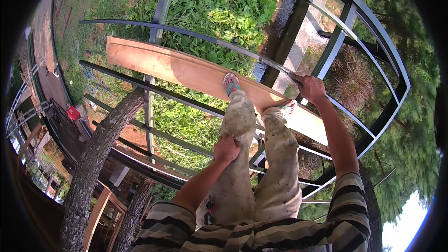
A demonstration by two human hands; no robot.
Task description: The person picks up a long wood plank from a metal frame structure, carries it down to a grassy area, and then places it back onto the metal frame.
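My right hand (pixel 312 88) is closed around the end of a narrow, dark metal tool (pixel 283 68), whose exact kind I cannot make out. The tool reaches left from my fist to a dark metal beam (pixel 210 40). Against my left trouser leg (pixel 237 158), near the knee, my left hand (pixel 227 148) is closed with its fingers curled in; whatever they hold, if anything, is hidden. Both my feet, in sandals, stand on a long wooden board (pixel 186 71) laid across the metal frame.
Further dark beams (pixel 186 97) cross below the board, with gaps showing green plants (pixel 210 9) and soil. A curved metal rim (pixel 405 84) bounds the frame on the right. A tree trunk (pixel 100 163) rises at the left, near a red box (pixel 73 113).
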